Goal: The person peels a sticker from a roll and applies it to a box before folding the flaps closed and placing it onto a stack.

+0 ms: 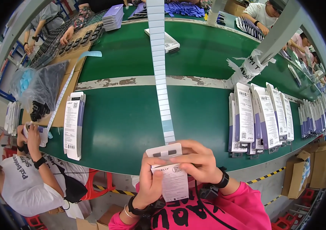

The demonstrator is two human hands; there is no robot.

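Your left hand (pixel 150 180) and right hand (pixel 197 161) both grip a white retail package (pixel 170 172); a hanging sticker strip (pixel 162 76) ends just above them; boxed packages (pixel 260 119) lie right of your right hand.

Left hand (pixel 150 181) and right hand (pixel 198 160) raised together, gripping.

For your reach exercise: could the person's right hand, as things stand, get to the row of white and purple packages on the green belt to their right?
Probably yes. The right hand is busy holding a white package with the left hand, but bare belt lies between it and the row of packages.
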